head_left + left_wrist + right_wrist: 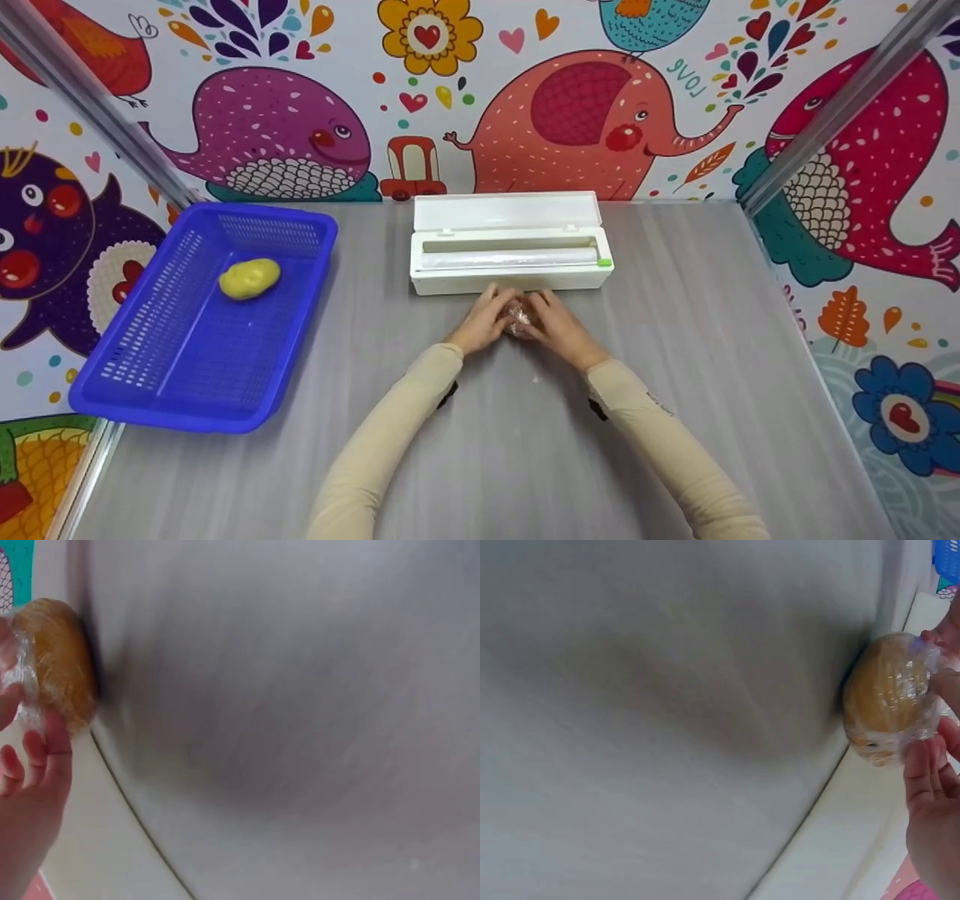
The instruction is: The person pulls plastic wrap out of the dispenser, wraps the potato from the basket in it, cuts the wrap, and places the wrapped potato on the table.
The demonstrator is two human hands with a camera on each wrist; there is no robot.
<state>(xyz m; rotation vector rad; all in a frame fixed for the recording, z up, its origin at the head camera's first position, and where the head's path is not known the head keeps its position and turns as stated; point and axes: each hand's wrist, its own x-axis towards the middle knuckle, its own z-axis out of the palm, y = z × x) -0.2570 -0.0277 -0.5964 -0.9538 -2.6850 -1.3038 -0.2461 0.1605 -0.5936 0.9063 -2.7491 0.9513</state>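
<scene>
A rounded yellow-brown potato (pixel 64 667) wrapped in clear cling film is held just above or on the table, in front of the white cling film box (pixel 514 282). My left hand (pixel 480 324) holds it from the left with curled fingers. From the other side my right hand (pixel 562 330) grips it, fingers bent round the film. In the right wrist view the film on the potato (pixel 885 694) looks creased and bunched toward the fingers. The hands hide much of it in the head view.
The box's lid (pixel 506 212) stands open, with a film roll (pixel 510 258) inside and a green piece (pixel 604 262) at its right end. To the left, a blue plastic basket (pixel 281 375) holds one yellow potato (pixel 250 279). Printed walls surround the grey table (pixel 697 315).
</scene>
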